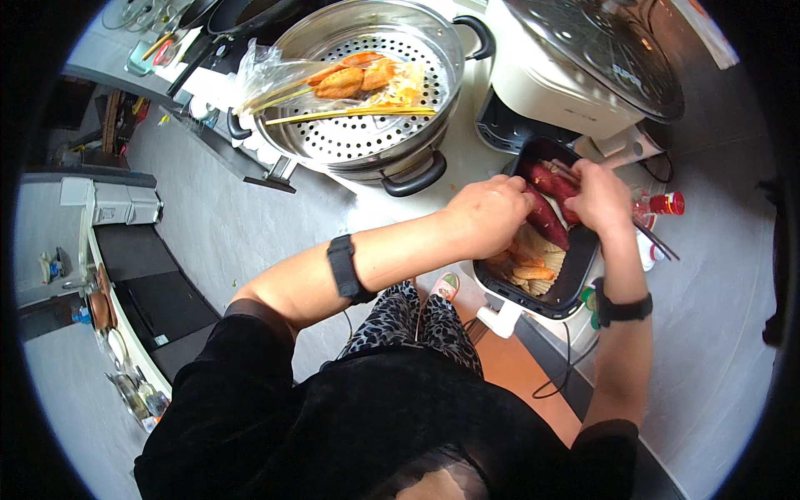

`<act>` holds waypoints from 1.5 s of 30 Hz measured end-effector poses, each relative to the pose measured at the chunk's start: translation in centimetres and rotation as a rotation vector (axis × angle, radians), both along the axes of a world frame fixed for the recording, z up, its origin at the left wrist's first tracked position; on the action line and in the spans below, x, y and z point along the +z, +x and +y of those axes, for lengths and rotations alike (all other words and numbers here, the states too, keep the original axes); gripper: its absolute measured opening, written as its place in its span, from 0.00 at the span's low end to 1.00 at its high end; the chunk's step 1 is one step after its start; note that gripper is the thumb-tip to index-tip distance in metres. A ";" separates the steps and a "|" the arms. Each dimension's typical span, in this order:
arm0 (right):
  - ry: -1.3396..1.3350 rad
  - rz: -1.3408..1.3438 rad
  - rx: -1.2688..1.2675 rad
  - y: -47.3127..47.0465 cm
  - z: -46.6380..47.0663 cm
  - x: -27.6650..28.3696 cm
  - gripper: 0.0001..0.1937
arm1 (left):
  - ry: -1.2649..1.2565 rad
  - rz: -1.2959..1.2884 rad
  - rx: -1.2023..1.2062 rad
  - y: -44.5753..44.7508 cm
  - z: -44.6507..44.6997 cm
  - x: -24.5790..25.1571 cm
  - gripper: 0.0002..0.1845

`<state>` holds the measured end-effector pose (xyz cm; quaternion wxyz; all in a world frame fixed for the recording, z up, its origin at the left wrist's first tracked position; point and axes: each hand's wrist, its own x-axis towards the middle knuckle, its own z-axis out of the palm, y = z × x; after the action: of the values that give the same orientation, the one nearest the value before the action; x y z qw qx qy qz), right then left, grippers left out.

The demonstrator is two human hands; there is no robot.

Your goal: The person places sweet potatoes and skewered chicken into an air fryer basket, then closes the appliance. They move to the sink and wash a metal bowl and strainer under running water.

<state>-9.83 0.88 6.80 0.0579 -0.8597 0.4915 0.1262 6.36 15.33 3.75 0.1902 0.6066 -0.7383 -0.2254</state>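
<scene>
My left hand [490,212] grips a long purple-skinned sweet potato [547,224] over an air fryer basket [578,294]. At the basket's far end my right hand [599,197] is closed on another purple-skinned sweet potato [553,184], with chopsticks [656,240] sticking out past the palm side. Pleated paper [555,259] lines the basket, and browned food pieces [531,269] lie on it near the handle [500,319]. My fingers hide part of both sweet potatoes.
A steel steamer pot [350,147] at the upper left holds skewered chicken wings [340,81] in a plastic bag [265,72]. Behind the basket stands a white air fryer [556,81]. A bottle with a red cap [667,204] is at the right, and a cable [567,369] hangs below the basket.
</scene>
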 end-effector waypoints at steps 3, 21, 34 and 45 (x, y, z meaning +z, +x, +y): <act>-0.053 -0.171 -0.069 -1.1 0.2 2.1 0.27 | 0.085 -0.083 -0.004 -1.5 -2.5 -0.5 0.15; -0.123 -0.445 -0.269 -6.2 3.2 6.3 0.25 | 0.284 -0.612 -0.175 -8.7 -15.5 -6.3 0.21; -0.051 -0.557 -0.275 -6.7 3.7 5.7 0.25 | 0.166 -0.606 -0.182 -7.6 -13.6 -6.8 0.18; -0.118 -0.499 -0.262 -6.3 3.8 6.6 0.24 | 0.056 -0.708 -0.497 -6.7 -9.0 -4.8 0.31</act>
<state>-16.13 4.70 13.38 0.1428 -0.7952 0.5755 -0.1269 -0.36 6.38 -1.09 -0.1513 0.4552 -0.8752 -0.0624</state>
